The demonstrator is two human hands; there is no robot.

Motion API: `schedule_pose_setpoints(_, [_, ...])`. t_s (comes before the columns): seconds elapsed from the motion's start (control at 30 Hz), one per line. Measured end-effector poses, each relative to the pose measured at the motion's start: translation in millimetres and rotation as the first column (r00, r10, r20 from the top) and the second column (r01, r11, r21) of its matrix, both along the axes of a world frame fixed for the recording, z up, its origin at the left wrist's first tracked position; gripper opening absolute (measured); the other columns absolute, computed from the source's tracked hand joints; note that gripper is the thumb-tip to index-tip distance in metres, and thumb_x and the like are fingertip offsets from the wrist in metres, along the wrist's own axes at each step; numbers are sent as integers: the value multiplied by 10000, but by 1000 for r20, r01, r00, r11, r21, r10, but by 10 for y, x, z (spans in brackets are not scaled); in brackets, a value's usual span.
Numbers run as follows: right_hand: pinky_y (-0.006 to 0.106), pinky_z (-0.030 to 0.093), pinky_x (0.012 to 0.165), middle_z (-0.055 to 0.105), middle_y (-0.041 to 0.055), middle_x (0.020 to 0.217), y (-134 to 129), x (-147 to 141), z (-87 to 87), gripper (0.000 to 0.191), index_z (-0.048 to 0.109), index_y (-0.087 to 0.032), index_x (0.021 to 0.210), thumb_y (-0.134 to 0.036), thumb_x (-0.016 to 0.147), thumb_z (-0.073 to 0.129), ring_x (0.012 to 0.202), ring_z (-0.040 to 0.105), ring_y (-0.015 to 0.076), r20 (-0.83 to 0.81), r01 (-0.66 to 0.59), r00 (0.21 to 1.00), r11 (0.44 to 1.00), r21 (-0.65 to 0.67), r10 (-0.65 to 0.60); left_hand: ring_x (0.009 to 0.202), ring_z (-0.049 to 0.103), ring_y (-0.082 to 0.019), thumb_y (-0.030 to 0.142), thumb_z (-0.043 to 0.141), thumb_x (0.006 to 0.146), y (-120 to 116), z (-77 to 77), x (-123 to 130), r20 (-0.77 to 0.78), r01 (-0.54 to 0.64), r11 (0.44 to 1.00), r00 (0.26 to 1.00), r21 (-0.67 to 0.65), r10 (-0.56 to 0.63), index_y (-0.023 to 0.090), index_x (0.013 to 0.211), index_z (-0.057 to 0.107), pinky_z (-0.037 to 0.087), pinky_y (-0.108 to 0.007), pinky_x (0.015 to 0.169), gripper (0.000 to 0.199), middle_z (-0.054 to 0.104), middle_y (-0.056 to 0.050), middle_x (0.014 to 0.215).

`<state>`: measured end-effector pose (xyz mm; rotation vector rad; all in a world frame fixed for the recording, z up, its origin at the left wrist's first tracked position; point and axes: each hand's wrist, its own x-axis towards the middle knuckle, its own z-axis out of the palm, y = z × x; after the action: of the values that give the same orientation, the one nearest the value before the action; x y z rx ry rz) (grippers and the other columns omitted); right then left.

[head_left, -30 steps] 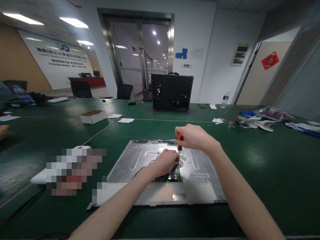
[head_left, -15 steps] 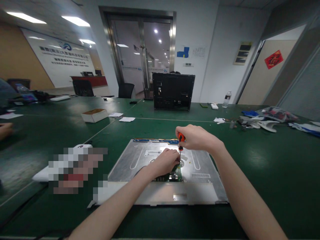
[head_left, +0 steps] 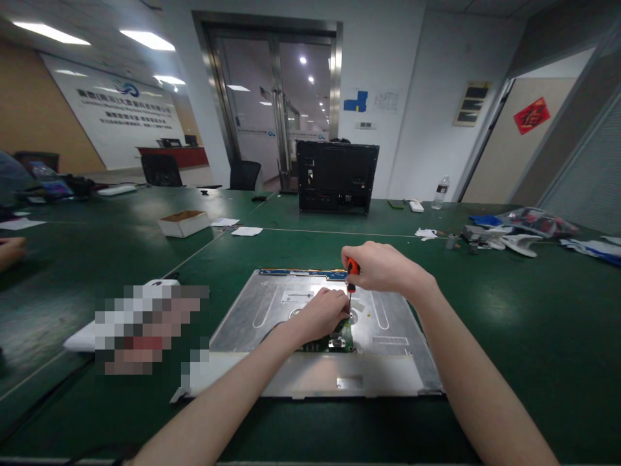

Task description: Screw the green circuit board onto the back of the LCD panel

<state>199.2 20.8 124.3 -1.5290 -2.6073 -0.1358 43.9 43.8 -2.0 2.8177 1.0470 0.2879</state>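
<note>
A flat silver display panel lies back side up on the table, with a green circuit board on it. My right hand is wrapped round the red-and-black handle of a screwdriver. Its shaft points down, nearly upright, at the board's upper right corner. Beside the tip, my left hand rests over the board with fingers bent and pressed together. What those fingers hold, if anything, is hidden. Along the panel's far edge runs a narrow blue circuit strip.
A black monitor housing stands at the back. Left of it are an open white box and paper slips. Gloves and metal parts lie at the right, near a water bottle. Another person's hand shows at the left edge.
Hardly anything differs. Both hands and the screwdriver stay at the same corner of the circuit board, and the panel has not moved.
</note>
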Motion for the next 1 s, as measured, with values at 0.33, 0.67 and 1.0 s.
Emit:
schedule_pose_setpoints(0.33, [250, 267, 500, 650, 34, 786, 13, -15, -6, 154, 611, -225, 872, -329, 758, 599, 683, 573, 173, 15, 24, 1000, 1000, -15, -23, 859, 608, -191, 162, 589, 873, -2, 16, -1, -5, 8, 1000, 1000, -5, -8, 166, 828, 605, 386, -291, 799, 48, 669, -32, 907])
schedule_pose_setpoints(0.67, [243, 269, 505, 649, 30, 781, 5, 1, 7, 159, 611, -227, 873, -336, 758, 611, 682, 567, 168, 12, 27, 1000, 999, -25, -26, 885, 606, -188, 145, 587, 867, -60, 83, -5, -10, 5, 1000, 1000, -1, -5, 163, 852, 593, 388, -291, 831, 25, 671, -37, 930])
schedule_pose_setpoints(1.0, [245, 272, 490, 647, 32, 767, 1, -3, 6, 155, 608, -222, 849, -349, 760, 606, 667, 568, 170, 25, 34, 999, 999, -10, -34, 892, 604, -193, 143, 573, 865, -68, 93, -10, -6, 14, 1000, 1000, 4, -14, 168, 850, 588, 392, -294, 835, 33, 666, -43, 934])
